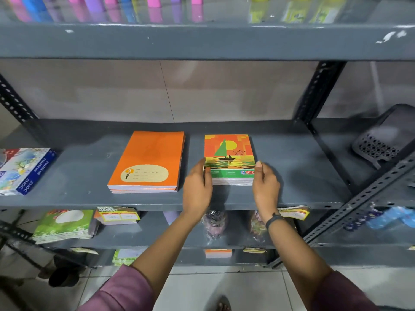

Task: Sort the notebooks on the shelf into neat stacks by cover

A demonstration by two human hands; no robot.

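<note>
With two stacks already lying mid-frame on the shelf [292, 158], our left hand [197, 187] and right hand [266, 184] press the sailboat notebooks [229, 153], grip closed on their sides; next, square edges beside the orange notebooks [147, 160].

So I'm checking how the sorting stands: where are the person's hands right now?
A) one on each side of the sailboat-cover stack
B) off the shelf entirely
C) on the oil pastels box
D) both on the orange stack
A: the left hand and right hand flank the near corners of the sailboat-cover stack, while the orange stack lies untouched beside it.
</note>
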